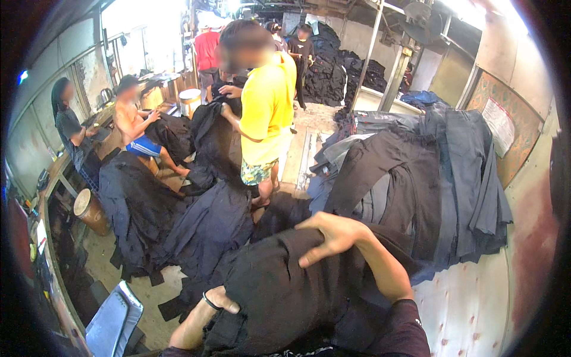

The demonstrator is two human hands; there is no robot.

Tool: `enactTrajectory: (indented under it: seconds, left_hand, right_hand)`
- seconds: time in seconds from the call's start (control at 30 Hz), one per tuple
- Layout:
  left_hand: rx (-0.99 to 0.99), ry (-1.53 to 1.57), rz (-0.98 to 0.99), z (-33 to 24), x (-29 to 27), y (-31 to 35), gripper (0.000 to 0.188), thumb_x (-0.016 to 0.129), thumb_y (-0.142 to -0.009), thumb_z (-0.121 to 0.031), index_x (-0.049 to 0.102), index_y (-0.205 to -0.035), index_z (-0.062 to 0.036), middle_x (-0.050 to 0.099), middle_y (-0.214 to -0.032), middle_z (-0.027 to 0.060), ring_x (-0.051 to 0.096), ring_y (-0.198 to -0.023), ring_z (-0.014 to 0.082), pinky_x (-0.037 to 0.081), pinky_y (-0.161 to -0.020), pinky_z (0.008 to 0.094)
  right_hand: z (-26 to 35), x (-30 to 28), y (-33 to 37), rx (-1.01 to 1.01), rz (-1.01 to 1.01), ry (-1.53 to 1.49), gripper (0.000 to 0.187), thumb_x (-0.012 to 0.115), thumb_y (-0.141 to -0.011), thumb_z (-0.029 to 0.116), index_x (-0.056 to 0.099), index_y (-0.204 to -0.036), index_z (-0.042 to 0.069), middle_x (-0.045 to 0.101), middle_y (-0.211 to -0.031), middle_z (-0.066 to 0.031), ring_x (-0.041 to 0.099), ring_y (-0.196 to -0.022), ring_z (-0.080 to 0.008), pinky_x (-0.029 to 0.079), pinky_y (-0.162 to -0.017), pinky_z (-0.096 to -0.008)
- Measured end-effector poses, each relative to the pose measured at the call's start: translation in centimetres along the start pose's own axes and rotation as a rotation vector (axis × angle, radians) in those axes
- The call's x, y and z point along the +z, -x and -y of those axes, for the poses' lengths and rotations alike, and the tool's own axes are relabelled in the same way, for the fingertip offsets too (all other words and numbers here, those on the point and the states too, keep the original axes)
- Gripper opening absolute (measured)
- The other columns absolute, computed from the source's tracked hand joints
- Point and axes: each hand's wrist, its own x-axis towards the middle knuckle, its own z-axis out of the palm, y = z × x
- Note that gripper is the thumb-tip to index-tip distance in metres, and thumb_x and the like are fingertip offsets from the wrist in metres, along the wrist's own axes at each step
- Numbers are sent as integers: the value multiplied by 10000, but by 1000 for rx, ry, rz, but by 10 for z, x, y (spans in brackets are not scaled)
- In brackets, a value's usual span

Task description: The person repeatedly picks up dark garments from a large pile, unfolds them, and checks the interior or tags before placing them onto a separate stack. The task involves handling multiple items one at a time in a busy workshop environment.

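A black cloth garment (270, 276), most likely trousers, is spread in front of my body between my two hands. My left hand (222, 298), with a dark band at the wrist, grips its lower left edge; the thumb lies on top and the fingers are hidden under the cloth. Over the upper edge reaches my right hand (334, 235), its thumb pressed on the near face and its other fingers curled along the top. The lower part of the cloth drapes towards me, where its end is hard to make out.
To the right, black trousers (380, 157) lie on a tall pile of dark trousers (470, 172). More dark garments (208, 217) are heaped at the left, behind a blue chair (115, 318). Just ahead stands a person in yellow (267, 107) handling dark cloth; others work farther back.
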Motion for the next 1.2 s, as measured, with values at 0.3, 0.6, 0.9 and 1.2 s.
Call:
enactTrajectory:
  seconds: [0.3, 0.6, 0.9, 1.2]
  left_hand:
    - [147, 994, -382, -9, 38, 80, 382, 686, -917, -270, 753, -1162, 15, 759, -1146, 99, 695, -1028, 203, 531, -989, 361]
    - [221, 788, -660, -53, 64, 102, 274, 749, -924, -95, 716, -1183, -11, 728, -1153, 84, 671, -1079, 200, 529, -987, 358]
    - [233, 771, -802, -71, 37, 162, 303, 756, -910, -138, 699, -1174, 0, 732, -1106, 73, 684, -1001, 191, 536, -930, 336]
    - [199, 772, -812, -84, 33, 203, 345, 681, -956, -254, 735, -1202, -17, 749, -1143, 69, 711, -996, 196, 552, -900, 324]
  right_hand:
    - [-17, 180, -77, 442, -815, 302, 826, 889, -816, 466, 572, -1448, 39, 589, -1347, -252, 636, -1154, -384, 513, -1026, -477]
    - [-9, 281, -83, 568, -719, -68, 622, 735, -912, 149, 525, -1479, 5, 710, -1149, -262, 703, -1136, -406, 542, -1000, -450]
    - [-4, 264, -128, 260, -829, 105, 427, 640, -900, 56, 599, -1325, 71, 740, -1109, -197, 723, -1070, -371, 535, -982, -422]
    - [13, 262, -157, 551, -780, 641, 481, 782, -882, 535, 714, -1038, 85, 767, -900, -198, 750, -852, -404, 575, -721, -499]
